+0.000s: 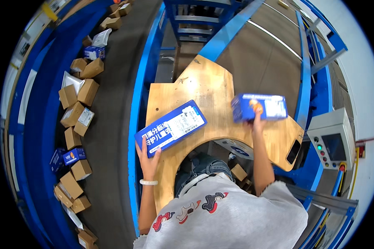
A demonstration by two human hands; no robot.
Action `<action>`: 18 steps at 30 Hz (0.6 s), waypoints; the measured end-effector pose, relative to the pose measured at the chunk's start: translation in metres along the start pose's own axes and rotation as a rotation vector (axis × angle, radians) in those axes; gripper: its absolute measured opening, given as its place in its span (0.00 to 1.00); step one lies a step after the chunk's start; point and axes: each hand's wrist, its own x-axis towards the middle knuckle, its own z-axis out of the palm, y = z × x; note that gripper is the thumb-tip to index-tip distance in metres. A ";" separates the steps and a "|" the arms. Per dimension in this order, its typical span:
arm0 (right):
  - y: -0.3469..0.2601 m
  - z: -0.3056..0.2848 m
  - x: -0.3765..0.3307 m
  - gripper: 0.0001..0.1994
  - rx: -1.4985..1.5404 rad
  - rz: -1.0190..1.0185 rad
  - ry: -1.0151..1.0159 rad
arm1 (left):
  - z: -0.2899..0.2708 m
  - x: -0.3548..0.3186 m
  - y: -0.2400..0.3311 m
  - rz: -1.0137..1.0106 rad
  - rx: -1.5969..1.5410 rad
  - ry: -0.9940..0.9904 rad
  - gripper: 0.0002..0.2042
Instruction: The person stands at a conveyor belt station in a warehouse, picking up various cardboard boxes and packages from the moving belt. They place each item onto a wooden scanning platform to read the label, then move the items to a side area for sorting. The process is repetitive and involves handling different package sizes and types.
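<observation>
- Long blue printed carton (183,132) lies slantwise on the left of the wooden workbench (195,79), its near-left end reaching toward the blue rail (138,124).
- Smaller blue carton (278,102), slightly blurred, is held at the bench's right side; whether its base touches the wood cannot be told.
- Both cartons look stiff, crisp-edged and probably fairly light (contents are hidden, so fragility is anyone's guess). The smooth printed faces may prove slippery.
- The long carton would likely sit steadiest gripped across its two long sides near the middle; an end hold could let the far end dip. The smaller one should suit a single hand across its narrow width.
- Left hand (148,159) spreads its fingers over the long carton's near-left end, thumb by the near edge; a firm grip or mere steadying, the view cannot settle.
- Right hand (257,120) is clamped on the smaller carton from the near side, forearm reaching far and slightly left. The hands are well apart.
</observation>
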 end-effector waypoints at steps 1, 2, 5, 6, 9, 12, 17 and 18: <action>-0.008 0.007 0.043 0.37 -0.016 0.098 0.101 | 0.005 0.010 -0.001 -0.056 -0.170 0.037 0.41; -0.014 0.010 0.081 0.38 -0.035 0.189 0.212 | 0.012 0.024 0.000 -0.113 -0.347 0.069 0.40; -0.014 -0.005 0.122 0.38 -0.211 0.271 0.189 | 0.014 0.053 0.008 -0.219 -0.336 -0.017 0.40; 0.001 0.009 0.094 0.32 -0.284 0.178 0.102 | 0.014 0.056 0.002 -0.173 -0.310 -0.029 0.39; 0.014 -0.009 0.007 0.18 -0.172 0.676 -0.373 | 0.046 0.083 0.008 -0.060 -0.227 -0.144 0.38; -0.028 0.007 -0.102 0.31 0.040 0.938 -0.530 | 0.102 0.089 0.038 0.027 -0.229 -0.226 0.37; -0.024 0.075 -0.119 0.40 -0.228 0.514 -0.202 | 0.207 0.113 0.102 0.218 -0.484 -0.644 0.36; -0.004 0.067 -0.092 0.38 -0.221 0.477 -0.111 | 0.230 0.106 0.094 0.405 -0.475 -0.628 0.37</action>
